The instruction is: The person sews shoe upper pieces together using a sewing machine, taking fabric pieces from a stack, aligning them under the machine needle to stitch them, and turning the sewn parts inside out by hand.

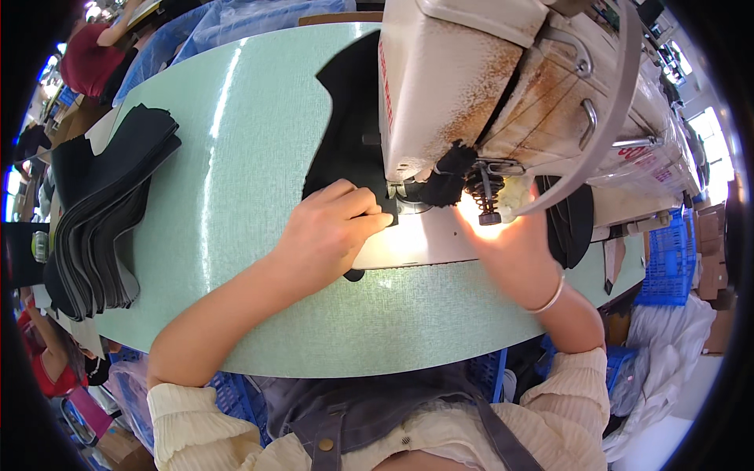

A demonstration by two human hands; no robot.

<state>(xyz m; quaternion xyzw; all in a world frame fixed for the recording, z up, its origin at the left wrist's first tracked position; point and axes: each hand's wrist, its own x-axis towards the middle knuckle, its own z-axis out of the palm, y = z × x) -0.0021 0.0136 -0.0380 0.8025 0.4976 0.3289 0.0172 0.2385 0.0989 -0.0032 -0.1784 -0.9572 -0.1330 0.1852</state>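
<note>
I see green table (271,141); sewing machine (455,71) on it; black piece (343,118) flat at its left side; blue crate (668,255) far right, contents unclear; left hand (326,235) pinching the piece's near edge; right hand (514,255) washed out, can't tell its fingers.

1. Your left hand (334,229) pinches the near end of a black panel (345,118), just left of the sewing machine's (452,71) presser foot.
2. Your right hand (514,247) is beside the tension spring (487,200); fingers lost in glare.
3. Stacked black panels (110,212) sit left on the green tabletop (259,141).
</note>
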